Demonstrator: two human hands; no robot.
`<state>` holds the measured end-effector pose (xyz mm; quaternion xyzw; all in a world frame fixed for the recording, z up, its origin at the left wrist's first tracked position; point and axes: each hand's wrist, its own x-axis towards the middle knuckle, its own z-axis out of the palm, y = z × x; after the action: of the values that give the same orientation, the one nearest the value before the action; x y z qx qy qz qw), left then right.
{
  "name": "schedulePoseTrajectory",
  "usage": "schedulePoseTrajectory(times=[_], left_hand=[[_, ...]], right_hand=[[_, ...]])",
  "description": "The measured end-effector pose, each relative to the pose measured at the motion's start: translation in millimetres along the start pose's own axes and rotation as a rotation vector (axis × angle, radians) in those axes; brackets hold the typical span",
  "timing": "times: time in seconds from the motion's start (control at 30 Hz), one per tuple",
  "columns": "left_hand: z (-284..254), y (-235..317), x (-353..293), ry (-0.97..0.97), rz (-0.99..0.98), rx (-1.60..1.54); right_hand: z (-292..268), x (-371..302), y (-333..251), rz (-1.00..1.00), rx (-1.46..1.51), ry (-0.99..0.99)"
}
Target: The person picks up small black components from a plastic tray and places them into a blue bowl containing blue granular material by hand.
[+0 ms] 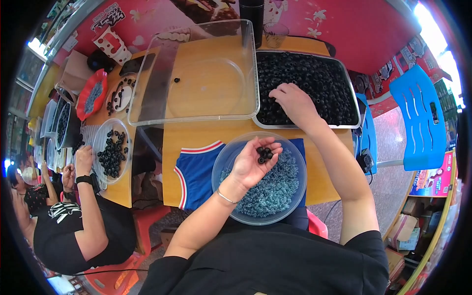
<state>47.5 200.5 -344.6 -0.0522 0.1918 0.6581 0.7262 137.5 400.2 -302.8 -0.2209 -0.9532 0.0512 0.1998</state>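
My left hand (pixel 254 160) is palm up and cupped around several small black ring-shaped pieces (pixel 265 155). It is above a clear round bowl (pixel 302 167) filled with small translucent bluish pieces (pixel 268 196). My right hand (pixel 294 101) reaches into a rectangular tray (pixel 309 126) heaped with the same black ring-shaped pieces (pixel 314 73). Its fingers are bent together at the left part of the heap, and what they hold, if anything, is hidden. A blue garment with red and white trim (pixel 196 169) lies under and beside the bowl.
An upturned-looking clear plastic box (pixel 194 119) stands left of the tray, with one black piece (pixel 177 79) there. Behind are a black bottle (pixel 251 19) and a clear cup (pixel 275 34). A co-worker (pixel 88 216) sits left by a bowl of black pieces (pixel 113 152). A blue chair (pixel 420 118) stands right.
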Motion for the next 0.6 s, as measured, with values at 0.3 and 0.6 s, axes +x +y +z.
schedulePoseTrajectory(times=[0.3,0.6], left_hand=[[9,1,-5,0.012,0.028,0.007],[3,-2,0,-0.002,-0.006,0.026]], right_hand=[[-36,-6,-30,0.143,0.412,-0.068],[-2,1,-6,-0.014,0.289,-0.017]])
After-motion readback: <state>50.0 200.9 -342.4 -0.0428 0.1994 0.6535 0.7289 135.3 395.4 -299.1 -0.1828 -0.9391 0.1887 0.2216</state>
